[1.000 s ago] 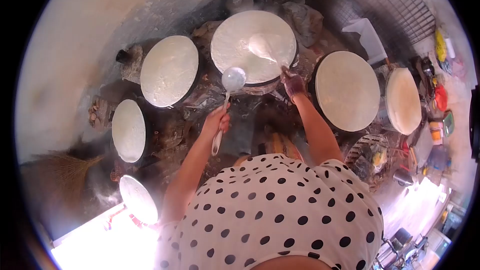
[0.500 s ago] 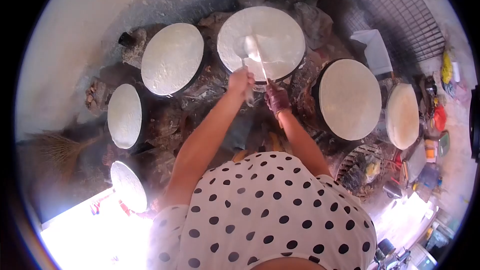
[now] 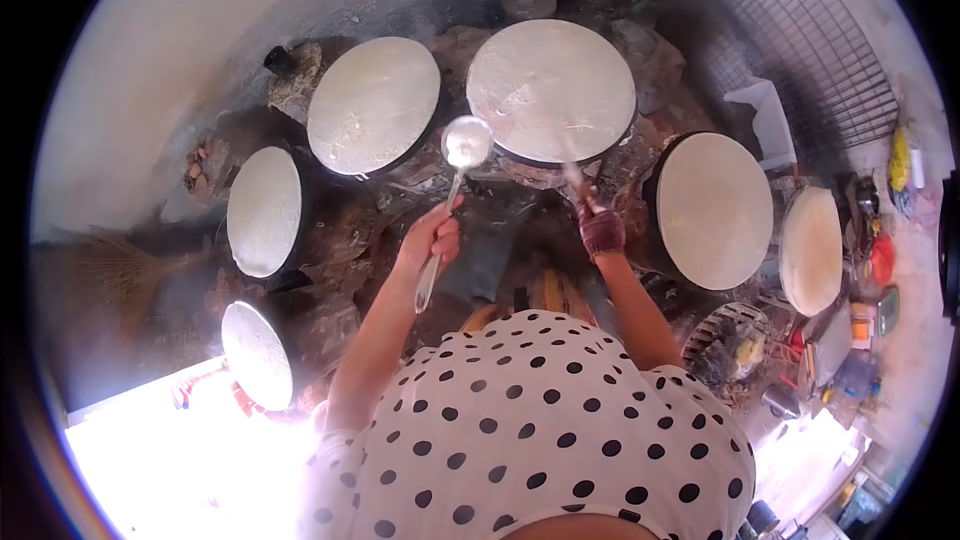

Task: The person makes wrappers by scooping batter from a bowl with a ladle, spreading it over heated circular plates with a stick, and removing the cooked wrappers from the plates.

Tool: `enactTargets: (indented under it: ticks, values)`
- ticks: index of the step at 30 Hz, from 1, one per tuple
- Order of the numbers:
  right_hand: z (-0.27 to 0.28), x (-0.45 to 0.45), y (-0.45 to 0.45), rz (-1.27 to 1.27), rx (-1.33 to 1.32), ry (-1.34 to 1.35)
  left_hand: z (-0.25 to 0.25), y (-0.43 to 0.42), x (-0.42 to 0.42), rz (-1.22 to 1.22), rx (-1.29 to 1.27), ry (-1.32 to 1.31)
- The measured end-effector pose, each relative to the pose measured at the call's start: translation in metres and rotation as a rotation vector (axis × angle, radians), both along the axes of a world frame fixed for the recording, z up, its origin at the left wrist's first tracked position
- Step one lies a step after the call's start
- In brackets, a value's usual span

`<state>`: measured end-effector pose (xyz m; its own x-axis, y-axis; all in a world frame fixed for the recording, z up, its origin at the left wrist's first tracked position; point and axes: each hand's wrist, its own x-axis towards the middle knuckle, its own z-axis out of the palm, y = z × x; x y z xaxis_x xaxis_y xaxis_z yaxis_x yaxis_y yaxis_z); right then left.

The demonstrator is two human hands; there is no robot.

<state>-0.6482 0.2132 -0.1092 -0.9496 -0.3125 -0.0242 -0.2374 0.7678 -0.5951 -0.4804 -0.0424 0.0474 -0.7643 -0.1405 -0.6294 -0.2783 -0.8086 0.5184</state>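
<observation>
We see the ladle [image 3: 458, 180] in the left hand [image 3: 430, 238], whose bare fingers are closed around its handle. Its bowl is upturned near the lower left edge of the central griddle [image 3: 550, 90], and we find a white mixture [image 3: 465, 146] in it, though we cannot tell how full it is. The right hand [image 3: 601, 228], in a dark reddish glove, has its fingers closed on the handle of a spreading tool [image 3: 572, 168]. The tool's far end is blurred over the lower part of the central griddle, so we cannot tell whether it touches.

Across the central griddle we see a pale, whitish layer. The upper-left griddle [image 3: 375, 105] beside it bears a pale layer with an uneven sheen, and the far-left griddle [image 3: 264, 212] and lower-left griddle [image 3: 257, 355] are whitish on top too. On the person's right, the right griddle [image 3: 715, 210] looks a smooth cream colour; just beyond it, a round stack [image 3: 811, 252] has a browner tint.

Below these, near the right elbow, we make out a slatted basket [image 3: 714, 317] holding dark stuff and a yellowish piece [image 3: 748, 352]. Near it is a metal pot [image 3: 782, 401], its contents too small to tell.
</observation>
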Motion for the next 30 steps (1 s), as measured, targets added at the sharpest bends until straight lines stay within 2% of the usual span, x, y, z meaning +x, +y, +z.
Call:
enactTargets:
  ticks: [1,3,4,5,7,8,10,11,13,15,16,17,18,19,20,21,22,24,25,27,28,29,30]
  values:
    - [0.007,0.006,0.001,0.004,-0.002,0.002,-0.003,-0.002,0.015,0.004,-0.002,0.002]
    - [0.018,0.017,0.006,0.276,0.021,0.232,-0.01,-0.005,0.05,-0.004,0.034,-0.03]
    - [0.022,0.028,0.006,-0.05,0.212,-0.153,-0.01,-0.006,0.067,0.012,0.024,-0.067]
    - [0.002,0.04,0.014,-0.032,0.212,-0.134,-0.009,-0.006,0.081,0.031,0.024,-0.05]
    - [-0.065,0.071,0.034,-0.337,0.162,0.06,-0.006,-0.006,0.117,0.071,0.071,-0.094]
    - [-0.055,0.08,0.029,-0.324,0.155,0.07,-0.015,-0.009,0.136,0.101,0.136,-0.079]
    - [-0.026,0.101,0.018,0.193,-0.107,0.483,-0.015,-0.008,0.166,0.142,0.186,-0.067]
    - [-0.038,0.096,0.012,0.212,-0.113,0.494,-0.016,-0.01,0.177,0.175,0.235,-0.06]
    - [-0.056,0.073,-0.011,-0.323,0.367,0.104,-0.005,-0.009,0.201,0.22,0.246,-0.064]
    - [-0.034,0.07,-0.027,-0.292,0.488,-0.095,0.001,-0.01,0.228,0.227,0.273,-0.037]
    - [-0.027,0.081,-0.028,-0.07,0.424,0.092,-0.004,-0.014,0.243,0.269,0.377,0.018]
    - [-0.024,0.087,-0.022,0.153,0.361,0.28,-0.008,-0.02,0.254,0.297,0.371,0.045]
    - [-0.074,0.075,-0.014,0.179,0.016,0.652,-0.011,-0.023,0.269,0.339,0.42,0.066]
    - [-0.061,0.091,-0.017,0.215,0.016,0.662,-0.014,-0.022,0.284,0.382,0.475,0.082]
    - [-0.047,0.108,-0.021,0.09,0.241,0.353,-0.016,-0.023,0.296,0.456,0.607,0.144]
    - [-0.037,0.123,-0.023,0.046,0.342,0.205,-0.019,-0.022,0.308,0.494,0.609,0.161]
    - [-0.028,0.139,-0.025,0.011,0.457,0.06,-0.023,-0.024,0.321,0.543,0.551,0.213]
    - [-0.025,0.156,-0.019,0.778,0.646,0.378,-0.022,-0.022,0.344,0.594,0.362,0.36]
    - [-0.02,0.155,-0.037,0.817,0.645,0.397,-0.012,-0.022,0.351,0.635,0.36,0.373]
    - [-0.004,0.17,-0.079,0.693,0.165,0.353,0.007,-0.02,0.361,0.507,-0.44,-0.045]
    - [0.009,0.18,-0.104,0.6,-0.066,0.304,0.006,-0.023,0.362,0.514,-0.51,-0.091]
    - [0.01,0.174,-0.131,0.63,-0.054,0.298,0.003,-0.026,0.356,0.54,-0.493,-0.103]
    - [0.009,0.168,-0.158,0.621,0.104,0.021,-0.001,-0.032,0.347,0.655,-0.279,-0.038]
